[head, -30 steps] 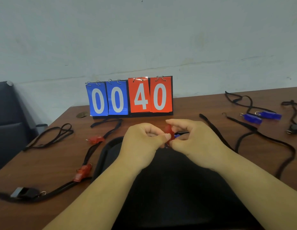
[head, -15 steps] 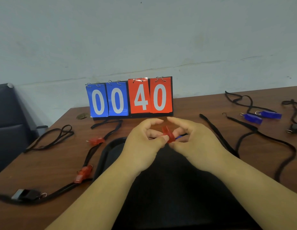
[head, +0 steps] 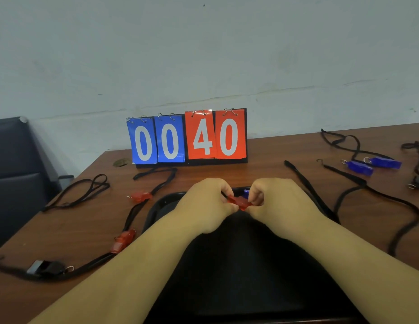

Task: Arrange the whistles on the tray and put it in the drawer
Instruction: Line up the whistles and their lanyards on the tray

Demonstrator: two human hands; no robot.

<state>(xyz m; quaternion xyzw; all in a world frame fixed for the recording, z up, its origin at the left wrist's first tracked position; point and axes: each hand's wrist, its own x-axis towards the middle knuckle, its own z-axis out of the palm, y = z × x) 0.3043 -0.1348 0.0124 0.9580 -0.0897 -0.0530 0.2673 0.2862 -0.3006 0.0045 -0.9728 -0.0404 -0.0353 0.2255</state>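
I see a brown wooden counter (head: 269,155) against the wall, with a black tray (head: 157,206) at its near middle. Behind the tray stands a flip scoreboard (head: 187,139) reading 00 40. On my left lie a far red whistle (head: 140,196), a near red whistle (head: 123,239) and a black whistle (head: 45,267) on black cords, with a loose lanyard (head: 86,190) beyond them. On my right are two blue whistles (head: 359,167) side by side among more black cords (head: 391,202).
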